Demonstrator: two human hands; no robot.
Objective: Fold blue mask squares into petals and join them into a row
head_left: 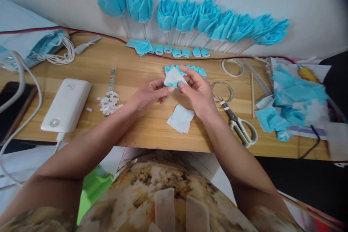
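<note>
Between my two hands is a small piece of non-woven fabric [174, 76], white on the facing side, with blue showing where its lower edge is folded over. My left hand [153, 92] pinches the lower left of it with thumb and fingers. My right hand [199, 92] grips its right side, thumb at the lower edge and index finger at the top. Just below lies a short stack of white fabric squares [181, 119]. Behind my hands, a row of folded blue pieces [200, 71] is partly hidden. Scissors [236, 121] with white tape bits on the blades lie near my right forearm.
Blue fabric flowers [208, 16] on sticks lean against the wall, above rolled blue petals [176, 53]. Tape rolls [232, 68], a thin stick [252, 96] and crumpled blue fabric [299, 87] are right. White tape bits [108, 104], a power bank [66, 105] and a phone [16, 107] are left.
</note>
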